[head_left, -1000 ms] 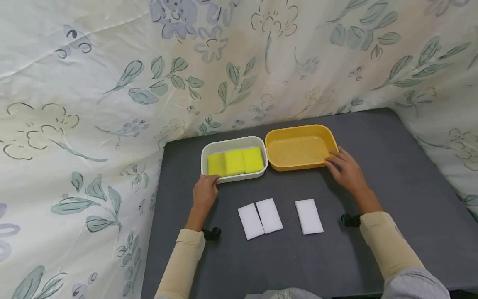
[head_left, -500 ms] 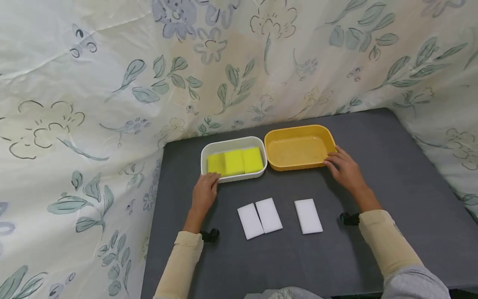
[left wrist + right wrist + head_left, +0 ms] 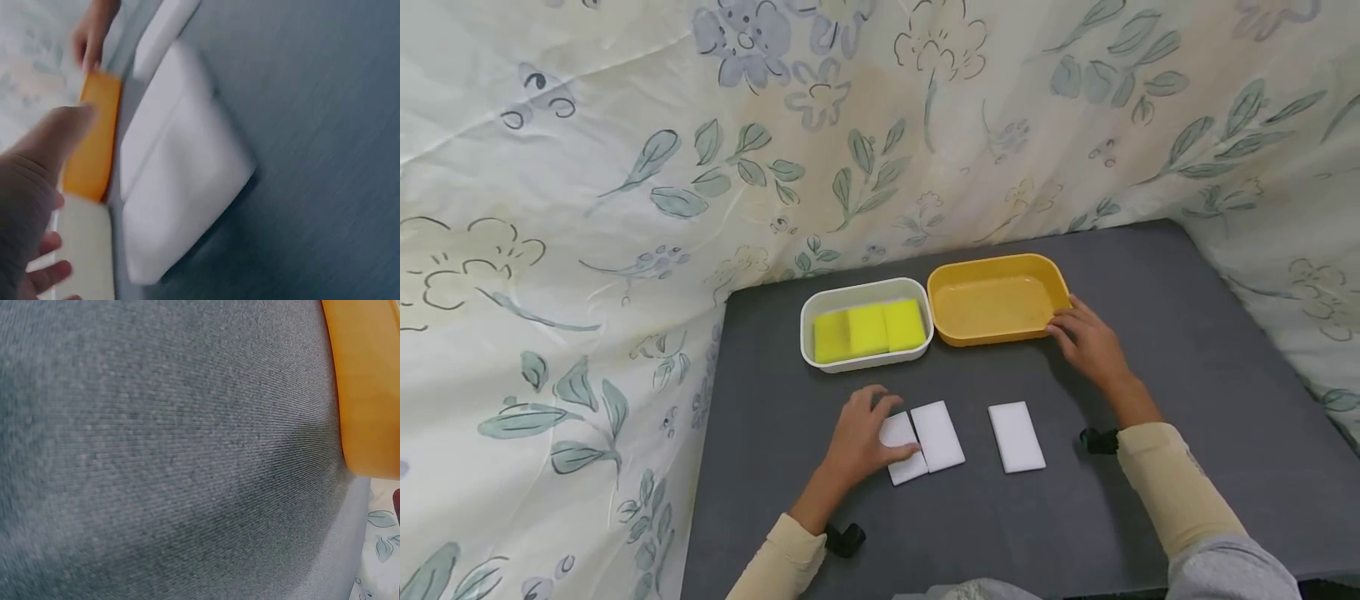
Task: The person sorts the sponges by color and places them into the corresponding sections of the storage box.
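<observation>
My left hand (image 3: 861, 437) hovers over the leftmost white sponge block (image 3: 908, 473), thumb and fingers spread apart around it. In the left wrist view that block (image 3: 181, 187) lies below the blurred thumb (image 3: 53, 137), and no grip on it shows. A second white block (image 3: 937, 437) lies against it, and a third white block (image 3: 1017, 437) sits apart to the right. My right hand (image 3: 1093, 346) holds the front right corner of the yellow tray (image 3: 996, 304), fingers at the rim and thumb at the front. The right wrist view shows only the tray's side (image 3: 372, 394).
Left of the yellow tray stands a white tray (image 3: 865, 292), with yellow sponges (image 3: 868, 331) side by side in it. Both trays are near the back of the dark table (image 3: 1187, 333). A flowered cloth (image 3: 850, 125) hangs behind it.
My left hand has let go of the white tray's front left corner and moved right and nearer to the leftmost white block. The right hand stays at the yellow tray.
</observation>
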Demonstrator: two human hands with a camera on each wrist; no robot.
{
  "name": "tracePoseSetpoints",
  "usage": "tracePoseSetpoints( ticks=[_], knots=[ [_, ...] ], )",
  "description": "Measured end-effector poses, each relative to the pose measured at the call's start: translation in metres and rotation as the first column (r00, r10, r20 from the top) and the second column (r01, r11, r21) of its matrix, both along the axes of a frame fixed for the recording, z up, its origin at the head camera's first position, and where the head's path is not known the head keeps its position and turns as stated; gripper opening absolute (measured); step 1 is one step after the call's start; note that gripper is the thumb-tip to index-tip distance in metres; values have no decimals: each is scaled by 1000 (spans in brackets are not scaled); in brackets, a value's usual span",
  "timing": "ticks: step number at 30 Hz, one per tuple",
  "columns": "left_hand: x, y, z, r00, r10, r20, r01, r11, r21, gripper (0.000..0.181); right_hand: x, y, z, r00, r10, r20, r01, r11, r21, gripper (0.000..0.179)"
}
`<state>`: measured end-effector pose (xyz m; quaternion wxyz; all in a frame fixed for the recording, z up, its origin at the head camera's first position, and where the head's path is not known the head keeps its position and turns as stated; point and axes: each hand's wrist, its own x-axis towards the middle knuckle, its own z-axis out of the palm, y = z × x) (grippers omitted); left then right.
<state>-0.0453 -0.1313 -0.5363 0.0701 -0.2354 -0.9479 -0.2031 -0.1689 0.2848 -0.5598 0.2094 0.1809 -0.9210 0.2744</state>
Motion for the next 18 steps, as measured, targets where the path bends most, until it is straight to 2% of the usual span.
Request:
tracePoseSetpoints(
  ticks=[3, 5, 9, 13, 18],
  knots=[
    [16, 8, -2, 993, -10, 120, 22, 995, -102, 91, 2, 0, -2, 1000, -12, 13, 12, 1000, -6, 21],
    [22, 10, -5, 988, -11, 152, 36, 986, -161, 97, 2, 0, -2, 1000, -20, 22, 20, 1000, -11, 21],
    [26, 11, -12, 990, -11, 142, 43, 974, -222, 90, 2, -1, -2, 999, -24, 22, 25, 1000, -13, 21],
    [27, 9, -15, 990, 2, 138, 28, 976, -216, 77, 1, -2, -1, 1000, -17, 4, 17, 1000, -14, 20],
    [29, 9, -15, 990, 10, 140, 21, 975, -219, 75, 2, -4, 0, 1000, -20, -5, 20, 1000, -21, 19]
  ],
)
